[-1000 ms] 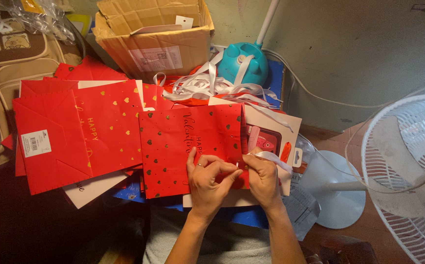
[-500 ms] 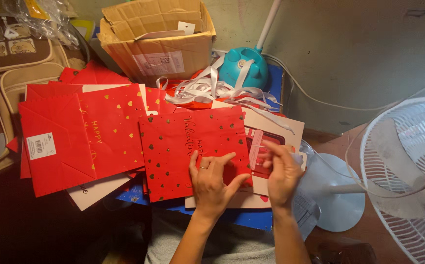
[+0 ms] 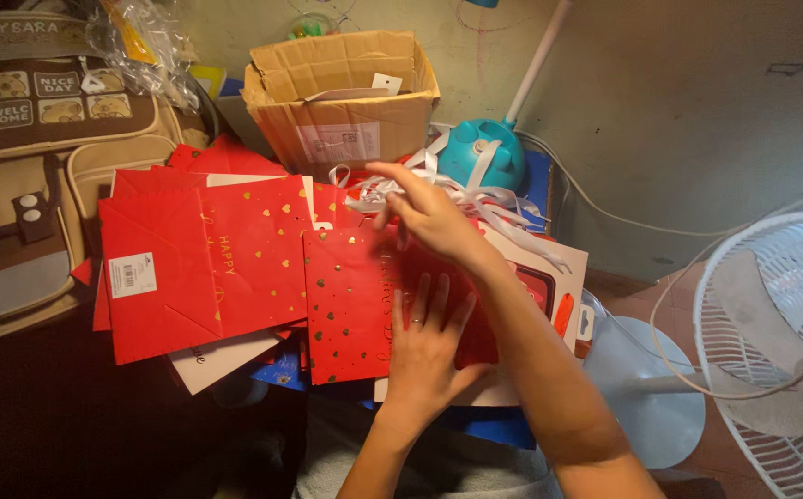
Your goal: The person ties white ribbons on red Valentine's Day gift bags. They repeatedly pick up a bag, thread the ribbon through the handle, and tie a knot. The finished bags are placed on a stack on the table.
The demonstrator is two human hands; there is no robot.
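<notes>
Red gift bag (image 3: 350,310), gold-spotted: flat on the tabletop pile, as before. Left hand (image 3: 427,342): now pressed flat on it, fingers spread, gripping nothing. Right hand (image 3: 429,211): lifted off bag, now open-fingered at white ribbons (image 3: 475,196).

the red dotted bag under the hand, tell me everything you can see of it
The red dotted bag is a flat, folded paper gift bag, red with small gold dots and gold script. It lies flat on the cluttered pile, beside a larger red heart-print bag to its left. The left hand presses flat on its right part, fingers spread. The right hand is raised above its top edge, by the white ribbons.
</notes>
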